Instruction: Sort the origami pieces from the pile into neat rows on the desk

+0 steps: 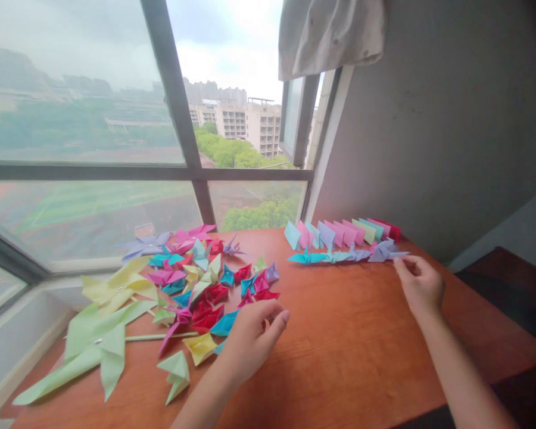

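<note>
My right hand pinches the tip of a lavender paper crane between thumb and fingertips. That crane sits at the right end of a row with a lavender crane, a pale aqua crane and a turquoise crane. Beside the pile of folded paper, my left hand hovers low above the table, fingers loosely curled and thumb apart, with nothing seen in it. Close to it are a blue paper boat and a yellow folded paper piece.
Behind the cranes stands a row of folded paper pieces in several colours. Green and yellow paper pinwheels lie at the left. A pale green folded piece rests near the front. Windows and a grey wall border the wooden table.
</note>
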The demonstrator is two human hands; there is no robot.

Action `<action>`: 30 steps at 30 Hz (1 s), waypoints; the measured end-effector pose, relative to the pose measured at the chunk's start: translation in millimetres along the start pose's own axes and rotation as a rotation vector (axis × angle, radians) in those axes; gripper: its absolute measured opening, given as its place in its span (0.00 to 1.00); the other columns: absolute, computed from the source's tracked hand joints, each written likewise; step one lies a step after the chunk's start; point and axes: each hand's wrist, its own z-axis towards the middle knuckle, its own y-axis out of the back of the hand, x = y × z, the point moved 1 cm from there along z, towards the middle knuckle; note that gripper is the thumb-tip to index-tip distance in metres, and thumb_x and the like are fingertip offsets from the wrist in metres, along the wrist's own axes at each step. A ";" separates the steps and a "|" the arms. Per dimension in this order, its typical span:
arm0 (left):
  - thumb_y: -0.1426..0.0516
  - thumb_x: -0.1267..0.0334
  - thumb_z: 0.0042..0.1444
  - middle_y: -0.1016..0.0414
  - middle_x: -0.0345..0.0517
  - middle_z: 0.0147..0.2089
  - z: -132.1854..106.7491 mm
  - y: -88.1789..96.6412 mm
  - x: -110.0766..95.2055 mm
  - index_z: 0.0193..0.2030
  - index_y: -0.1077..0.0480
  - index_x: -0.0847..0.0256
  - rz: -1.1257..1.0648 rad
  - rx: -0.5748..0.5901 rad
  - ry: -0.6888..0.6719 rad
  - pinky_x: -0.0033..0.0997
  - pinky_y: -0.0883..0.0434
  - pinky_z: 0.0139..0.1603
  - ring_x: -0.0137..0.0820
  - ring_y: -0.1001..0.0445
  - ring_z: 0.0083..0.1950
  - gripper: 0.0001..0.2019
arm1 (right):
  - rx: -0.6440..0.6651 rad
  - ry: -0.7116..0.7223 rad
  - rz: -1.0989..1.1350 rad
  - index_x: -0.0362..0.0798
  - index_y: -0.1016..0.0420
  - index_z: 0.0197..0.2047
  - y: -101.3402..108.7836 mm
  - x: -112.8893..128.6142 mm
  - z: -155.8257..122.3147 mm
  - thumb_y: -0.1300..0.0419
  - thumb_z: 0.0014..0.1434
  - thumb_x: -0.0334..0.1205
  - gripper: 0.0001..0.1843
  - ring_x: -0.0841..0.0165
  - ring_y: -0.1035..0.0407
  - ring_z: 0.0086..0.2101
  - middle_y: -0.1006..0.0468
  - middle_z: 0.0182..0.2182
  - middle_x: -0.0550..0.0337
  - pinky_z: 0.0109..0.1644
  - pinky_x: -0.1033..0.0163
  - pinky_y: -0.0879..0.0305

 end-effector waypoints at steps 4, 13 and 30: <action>0.49 0.57 0.65 0.26 0.42 0.29 -0.5 -2.9 -1.5 0.31 0.29 0.61 0.018 0.024 -0.013 0.25 0.39 0.31 0.29 0.31 0.30 0.15 | -0.056 -0.106 -0.319 0.48 0.25 0.34 31.6 -60.0 36.1 0.41 0.55 0.43 0.08 0.58 0.28 0.33 0.20 0.33 0.45 0.37 0.55 0.37; 0.48 0.57 0.65 0.27 0.41 0.27 1.8 -5.8 1.2 0.30 0.29 0.60 0.062 0.028 0.008 0.25 0.39 0.31 0.29 0.31 0.30 0.15 | 0.082 -0.113 -0.581 0.49 0.23 0.34 9.3 -106.1 69.9 0.42 0.55 0.39 0.07 0.63 0.32 0.29 0.19 0.34 0.50 0.30 0.59 0.44; 0.48 0.59 0.65 0.26 0.41 0.28 -0.4 -6.7 0.0 0.31 0.28 0.60 0.084 0.035 -0.007 0.26 0.39 0.31 0.30 0.30 0.30 0.13 | 0.117 -0.175 -0.512 0.48 0.20 0.35 -16.9 -103.9 84.9 0.41 0.52 0.39 0.10 0.63 0.31 0.29 0.18 0.36 0.51 0.30 0.62 0.43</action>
